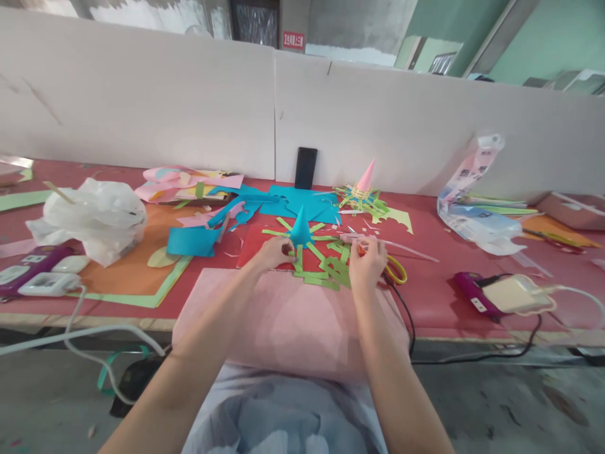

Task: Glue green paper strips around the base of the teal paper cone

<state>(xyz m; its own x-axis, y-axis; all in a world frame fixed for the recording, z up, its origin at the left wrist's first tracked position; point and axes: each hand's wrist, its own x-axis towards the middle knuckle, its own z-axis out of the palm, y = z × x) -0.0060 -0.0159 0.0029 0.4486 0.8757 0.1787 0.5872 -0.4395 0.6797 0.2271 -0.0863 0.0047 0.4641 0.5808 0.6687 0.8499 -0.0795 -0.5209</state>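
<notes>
Cone [300,231] of blue paper radiates flat green strips [316,252]; left fingers [282,244] curl at one, grip unclear; right fingers [372,246] clasp a glue gun [352,238].

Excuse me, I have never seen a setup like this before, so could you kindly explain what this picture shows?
Certainly. There is no machine here, only a person's two bare hands. The single picture comes from a camera worn on that person's head, looking forward and down, so the forearms reach away from you.

In the middle stands a blue paper cone with green strips spread around its base. The left hand is at one of those strips; whether it grips it is hard to tell. The right hand has its fingers around a small orange item, mostly hidden.

On the red tabletop there are also loose green strips, a pink cone, a black phone propped upright, and a white plastic bag at the left.
</notes>
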